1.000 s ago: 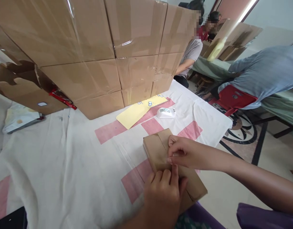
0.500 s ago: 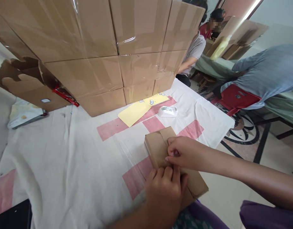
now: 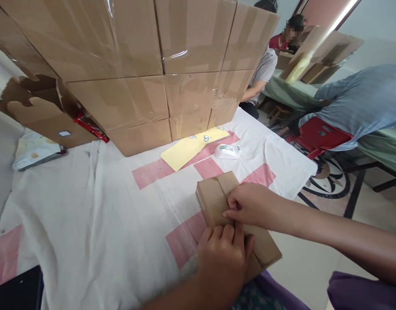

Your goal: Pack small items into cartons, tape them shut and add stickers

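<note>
A small closed cardboard box (image 3: pixel 211 196) lies flat at the table's front edge, a seam running along its top. Bent over its near part, my left hand (image 3: pixel 222 256) is closed, with curled fingers pressed on the cardboard. My right hand (image 3: pixel 251 204) comes in from the right, its fingers closed in a pinch over the seam. The fingertips of both hands almost meet at the middle of the box. Whatever the right fingertips pinch is hidden or too small to make out.
Large taped cartons (image 3: pixel 120 99) stand stacked at the back. A yellow paper piece (image 3: pixel 178 154) and a white plastic device (image 3: pixel 228 151) lie before them. An open carton (image 3: pixel 39 114) is at left, a dark phone-like object (image 3: pixel 19 288) front left. Other people sit behind, one near a red chair (image 3: pixel 323 133).
Both hands stay at nearly the same place on the box, with only slight finger motion. The view has shifted a little.
</note>
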